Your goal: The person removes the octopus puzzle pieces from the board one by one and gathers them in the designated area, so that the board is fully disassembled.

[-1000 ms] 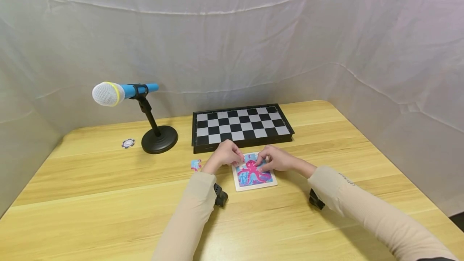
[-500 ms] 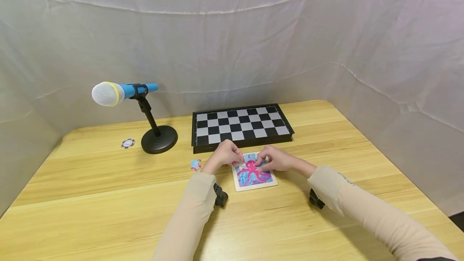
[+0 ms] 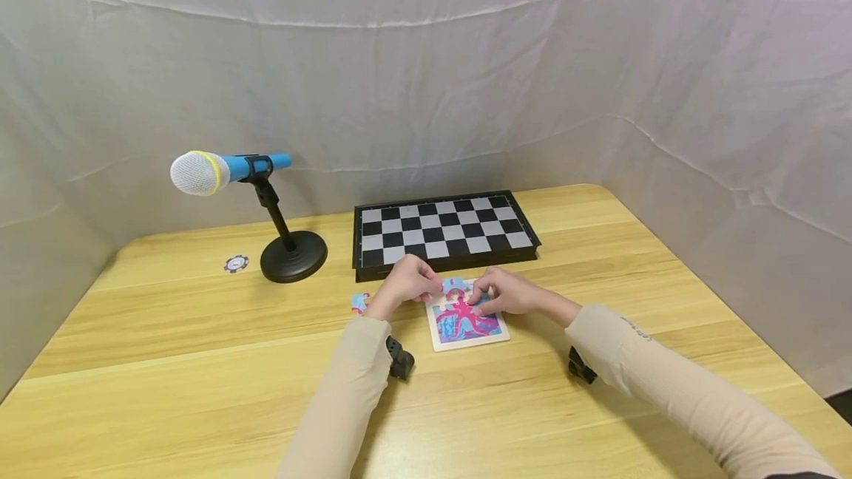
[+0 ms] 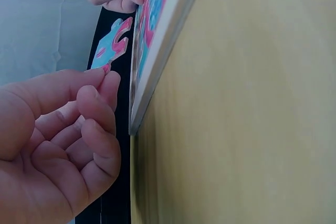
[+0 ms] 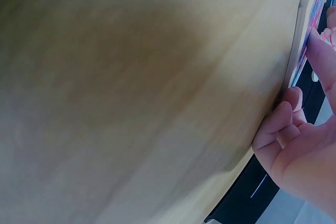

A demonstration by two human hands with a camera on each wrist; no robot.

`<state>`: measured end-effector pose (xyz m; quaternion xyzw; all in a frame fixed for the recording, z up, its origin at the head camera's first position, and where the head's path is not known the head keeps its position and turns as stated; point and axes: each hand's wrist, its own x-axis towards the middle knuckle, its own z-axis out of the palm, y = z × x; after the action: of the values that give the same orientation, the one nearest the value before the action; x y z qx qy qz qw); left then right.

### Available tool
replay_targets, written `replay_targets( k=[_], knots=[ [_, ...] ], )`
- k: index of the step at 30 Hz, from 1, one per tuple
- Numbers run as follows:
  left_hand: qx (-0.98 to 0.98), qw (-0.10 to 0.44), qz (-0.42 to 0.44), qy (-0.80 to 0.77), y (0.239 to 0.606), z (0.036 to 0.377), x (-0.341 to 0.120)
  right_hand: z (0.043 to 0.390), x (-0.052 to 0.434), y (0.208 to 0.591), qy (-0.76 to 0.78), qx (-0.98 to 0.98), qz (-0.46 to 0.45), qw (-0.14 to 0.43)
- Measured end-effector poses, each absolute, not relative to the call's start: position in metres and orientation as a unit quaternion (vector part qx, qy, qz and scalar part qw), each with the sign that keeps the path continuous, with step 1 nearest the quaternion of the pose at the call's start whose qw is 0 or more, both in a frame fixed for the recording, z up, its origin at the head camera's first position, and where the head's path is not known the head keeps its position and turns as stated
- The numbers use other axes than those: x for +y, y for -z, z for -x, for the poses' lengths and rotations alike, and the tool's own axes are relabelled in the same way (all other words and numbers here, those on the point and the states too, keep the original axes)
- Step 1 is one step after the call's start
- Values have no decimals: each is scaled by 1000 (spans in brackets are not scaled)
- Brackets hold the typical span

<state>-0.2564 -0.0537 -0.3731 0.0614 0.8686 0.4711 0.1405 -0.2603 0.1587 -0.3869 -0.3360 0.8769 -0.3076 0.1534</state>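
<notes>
The octopus puzzle (image 3: 466, 320) lies flat on the counter (image 3: 200, 390), just in front of the chessboard (image 3: 442, 231), and most of its pink-and-blue picture looks filled in; the gap that shows is at the far edge, near the upper left corner of its white frame. Over that corner the left hand (image 3: 407, 283) holds a loose puzzle piece (image 4: 111, 45), its thumb and forefinger pinching one tip of it (the left wrist view shows this plainly), so the piece is lifted off the board and not seated. The right hand (image 3: 509, 293) rests on the far right part of the puzzle, fingertips pressing down on the picture and frame with fingers bent, gripping nothing that I can make out. A second loose piece (image 3: 360, 303) lies on the counter just left of the left hand, apart from the board. By that reckoning the puzzle is well along, with the lifted piece and the one on the counter yet to go in. Farther left stand a blue microphone on its stand (image 3: 266, 198) and a small poker chip (image 3: 236, 264).
</notes>
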Motion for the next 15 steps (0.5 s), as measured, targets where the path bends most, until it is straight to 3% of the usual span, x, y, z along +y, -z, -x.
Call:
replay_targets(
  k=[15],
  knots=[
    [866, 128, -37, -481, 375, 256, -77, 261, 159, 389, 306, 873, 351, 144]
  ],
)
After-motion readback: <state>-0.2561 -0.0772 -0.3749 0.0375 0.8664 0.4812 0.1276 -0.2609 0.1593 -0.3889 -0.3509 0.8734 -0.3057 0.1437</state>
